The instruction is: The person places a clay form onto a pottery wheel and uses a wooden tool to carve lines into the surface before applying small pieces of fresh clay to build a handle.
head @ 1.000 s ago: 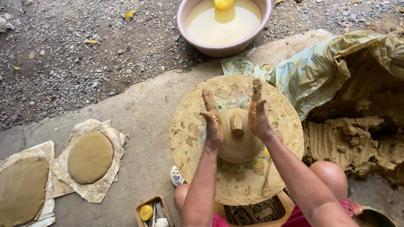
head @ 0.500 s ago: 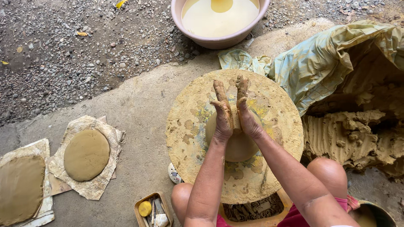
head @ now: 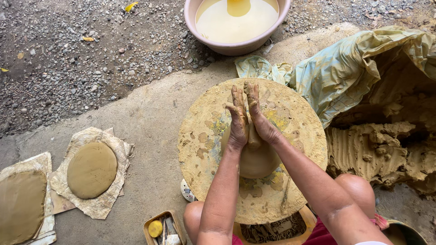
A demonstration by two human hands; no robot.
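A round, clay-smeared potter's wheel [head: 290,131] lies in the middle of the head view. On its centre stands a rounded lump of wet clay [head: 256,161] with a narrow top. My left hand [head: 238,120] and my right hand [head: 258,115] press palm to palm around that narrow top, fingers stretched forward and coated in clay. Both forearms reach in from the bottom edge, and my knees show beside the wheel.
A pink basin [head: 236,45] of cloudy water with a yellow sponge sits at the top. A large heap of raw clay [head: 381,149] under a pale sheet [head: 359,63] lies right. Two flat clay discs [head: 92,169] on paper lie left. A small tool box [head: 164,228] stands below.
My hands were apart on either side of the clay, fingers spread. They have closed together around its narrow top and now press palm to palm.
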